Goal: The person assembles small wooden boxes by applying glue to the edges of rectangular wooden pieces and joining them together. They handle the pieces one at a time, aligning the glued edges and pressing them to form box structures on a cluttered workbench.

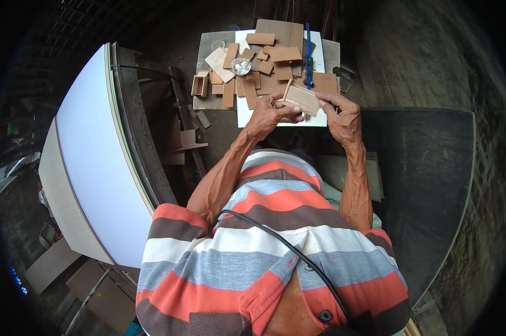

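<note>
Both hands are over the near edge of a low work surface, holding a small pale wooden piece (302, 99) between them. A thin upright strip runs along its left edge. My left hand (270, 116) grips its left end with thumb and fingers. At the right end, my right hand (341, 115) pinches it, fingers bent. Just beyond the hands lie several thin brown wood pieces (249, 93), loosely scattered. Among them sits a small round clear dish (241, 66) with white contents. A long blue bar-shaped tool (308, 53) with a dark part lies to the right.
A white board (243, 115) lies under the pieces. A small open wooden box (200, 85) stands at its left. A large white panel (104, 157) leans on the left, beside dark timber (131, 112). To the right is a broad dark panel (426, 168). A black cable (286, 243) crosses my striped shirt.
</note>
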